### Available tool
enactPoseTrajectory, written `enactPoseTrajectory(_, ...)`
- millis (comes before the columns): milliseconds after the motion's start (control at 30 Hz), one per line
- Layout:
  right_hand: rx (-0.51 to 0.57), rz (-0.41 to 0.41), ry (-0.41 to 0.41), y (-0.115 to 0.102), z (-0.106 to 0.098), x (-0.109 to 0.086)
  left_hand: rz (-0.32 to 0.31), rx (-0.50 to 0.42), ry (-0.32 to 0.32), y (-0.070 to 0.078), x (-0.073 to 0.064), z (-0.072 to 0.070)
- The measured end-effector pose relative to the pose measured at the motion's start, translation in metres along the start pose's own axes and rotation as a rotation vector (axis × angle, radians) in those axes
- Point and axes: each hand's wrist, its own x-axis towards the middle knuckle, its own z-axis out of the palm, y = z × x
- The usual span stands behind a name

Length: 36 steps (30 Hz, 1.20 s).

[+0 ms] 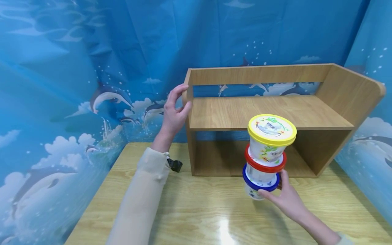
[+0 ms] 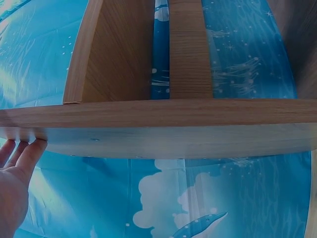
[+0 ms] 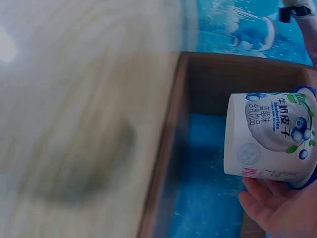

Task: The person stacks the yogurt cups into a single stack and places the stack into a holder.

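Observation:
My right hand grips the lowest of three stacked paper tubs, held up in front of the wooden shelf. The bottom tub has a blue lid and a blueberry print; thumb and fingers lie round it. On it stands a red-lidded tub, and on top a yellow-lidded tub. The stack leans slightly to the right in the head view. At the shelf's left side panel, my left hand touches the outer face with its fingertips, as the left wrist view shows too.
The two-level shelf stands at the back of a wood-grain table. Its right side panel rises above the upper board. Behind and beside it hangs a blue sea-print curtain. A small black device is strapped at the left wrist.

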Motion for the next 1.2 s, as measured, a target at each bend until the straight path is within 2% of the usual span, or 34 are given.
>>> enactPoseTrajectory(200, 0.001, 0.007, -0.014, -0.011, -0.019, 0.006, -0.006, 0.006, 0.0, 0.0, 0.0, 0.0)
enactPoseTrajectory(300, 0.016, -0.018, -0.002, -0.015, -0.025, 0.01, -0.011, 0.0, 0.001, 0.0, 0.0, 0.0)
enactPoseTrajectory(567, -0.002, -0.077, 0.053, -0.021, -0.038, 0.019, -0.025, 0.013, 0.002, 0.001, 0.0, 0.001)
enactPoseTrajectory(800, -0.011, -0.073, 0.052, -0.028, -0.047, 0.024, -0.028, 0.012, 0.005, -0.001, 0.0, 0.001)
enactPoseTrajectory(1000, -0.059, -0.049, 0.054, -0.037, -0.058, 0.028, -0.02, -0.002, 0.011, -0.03, 0.003, 0.004)
enactPoseTrajectory(1067, -0.061, -0.041, 0.045, -0.041, -0.062, 0.03, -0.022, -0.001, 0.011, -0.026, 0.002, 0.003)
enactPoseTrajectory(1200, -0.07, -0.049, 0.05, -0.046, -0.07, 0.034, -0.032, 0.008, 0.008, -0.004, 0.0, 0.001)
